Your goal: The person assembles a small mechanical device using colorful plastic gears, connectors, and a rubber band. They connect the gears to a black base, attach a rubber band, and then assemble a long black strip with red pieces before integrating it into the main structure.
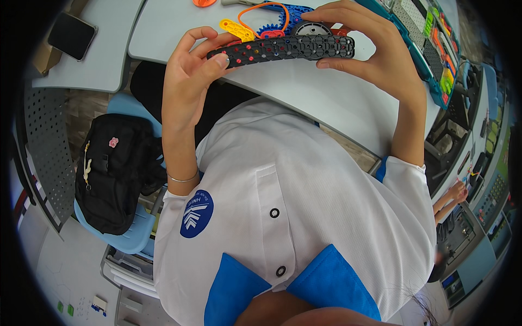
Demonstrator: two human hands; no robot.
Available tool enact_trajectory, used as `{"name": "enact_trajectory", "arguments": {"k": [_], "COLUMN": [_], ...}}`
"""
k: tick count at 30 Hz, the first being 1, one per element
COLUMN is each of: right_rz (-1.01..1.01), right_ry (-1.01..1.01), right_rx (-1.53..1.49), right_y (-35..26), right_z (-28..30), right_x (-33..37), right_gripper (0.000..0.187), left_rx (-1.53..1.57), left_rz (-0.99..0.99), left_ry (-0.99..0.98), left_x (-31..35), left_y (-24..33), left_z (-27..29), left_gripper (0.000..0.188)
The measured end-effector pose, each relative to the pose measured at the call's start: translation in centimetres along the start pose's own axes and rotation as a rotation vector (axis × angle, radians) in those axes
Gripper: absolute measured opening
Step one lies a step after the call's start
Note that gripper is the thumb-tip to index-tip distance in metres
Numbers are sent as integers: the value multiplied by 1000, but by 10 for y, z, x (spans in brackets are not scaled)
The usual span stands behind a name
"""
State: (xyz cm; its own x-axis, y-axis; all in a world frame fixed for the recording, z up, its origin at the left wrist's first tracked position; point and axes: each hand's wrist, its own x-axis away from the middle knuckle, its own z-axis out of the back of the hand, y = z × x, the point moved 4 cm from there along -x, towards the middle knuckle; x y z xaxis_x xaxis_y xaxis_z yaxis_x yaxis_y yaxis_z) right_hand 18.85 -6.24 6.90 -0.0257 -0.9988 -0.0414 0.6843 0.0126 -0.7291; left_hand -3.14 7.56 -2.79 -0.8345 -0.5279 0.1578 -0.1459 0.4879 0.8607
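Over the near edge of the white table I hold a plastic construction-kit model with both hands. Its long black perforated plate (272, 50) runs sideways and bows slightly, with red and grey pins in its holes. My left hand (190, 70) pinches the plate's left end, thumb on the near face. My right hand (375, 46) curves round the right end, fingers at the far side by a black-and-grey wheel (311, 29) and thumb below. Behind the plate are a yellow beam (237, 30), blue gears (296, 15) and an orange rubber band (249, 10).
A teal parts tray (417, 56) with colourful pieces stands at the right. A phone (73, 36) lies far left. On a light-blue chair (128, 239) at my left rests a black backpack (117, 168). Another person's hands (457, 193) show at far right.
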Motion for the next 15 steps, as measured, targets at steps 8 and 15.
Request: {"name": "enact_trajectory", "arguments": {"k": [8, 15], "right_rz": [13, 59], "right_ry": [-5, 10], "right_rx": [0, -31], "right_y": [0, 2], "right_z": [0, 3], "right_x": [0, 2], "right_gripper": [53, 52], "left_rx": [-30, 43], "left_rz": [-14, -4], "left_ry": [-11, -27], "left_x": [0, 0], "left_y": [-1, -1], "left_z": [2, 0], "left_gripper": [41, 41]}}
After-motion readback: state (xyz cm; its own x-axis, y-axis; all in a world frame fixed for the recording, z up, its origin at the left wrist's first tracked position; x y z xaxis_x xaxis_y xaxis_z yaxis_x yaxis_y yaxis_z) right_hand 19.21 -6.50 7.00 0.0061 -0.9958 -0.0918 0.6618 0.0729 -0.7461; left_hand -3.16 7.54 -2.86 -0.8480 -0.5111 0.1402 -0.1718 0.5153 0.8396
